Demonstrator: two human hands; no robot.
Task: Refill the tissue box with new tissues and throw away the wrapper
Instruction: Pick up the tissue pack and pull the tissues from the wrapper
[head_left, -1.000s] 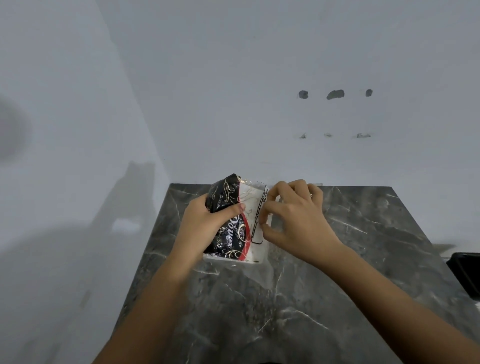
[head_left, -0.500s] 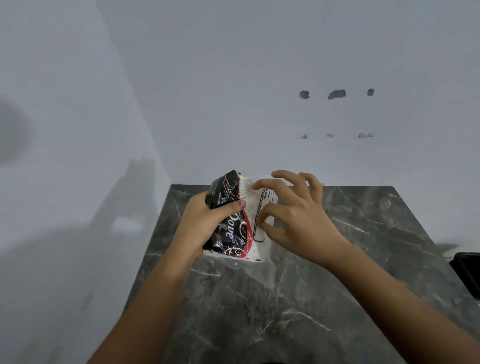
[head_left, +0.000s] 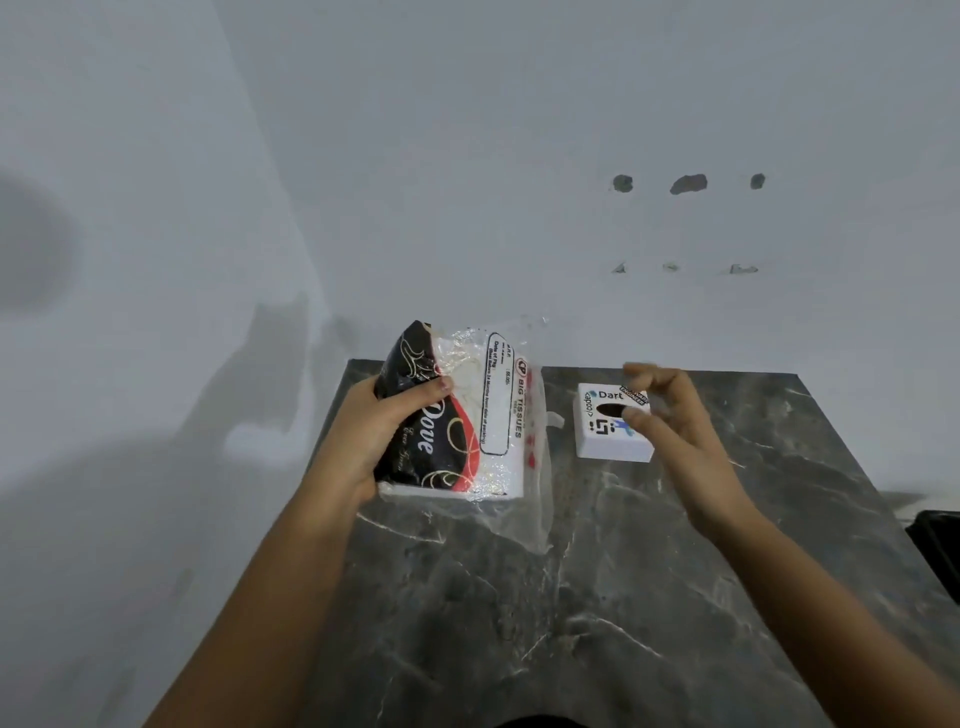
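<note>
A pack of tissues (head_left: 470, 415) in a black, red and clear plastic wrapper stands tilted on the dark marble table (head_left: 597, 597). My left hand (head_left: 384, 431) grips its black left side. Loose clear wrapper hangs off the pack's right and bottom edges. To the right sits a small white tissue box (head_left: 605, 439) with stickers and a dark oval slot on top. My right hand (head_left: 670, 415) hovers over the box's right edge, fingers curled and apart, holding nothing.
A plain white wall rises right behind the table, with a second wall close on the left. The corner of a black object (head_left: 937, 545) shows at the right edge, beyond the table.
My right hand has let go of the pack's wrapper and moved right, over the white tissue box, which it hid before. My left hand still holds the pack.
</note>
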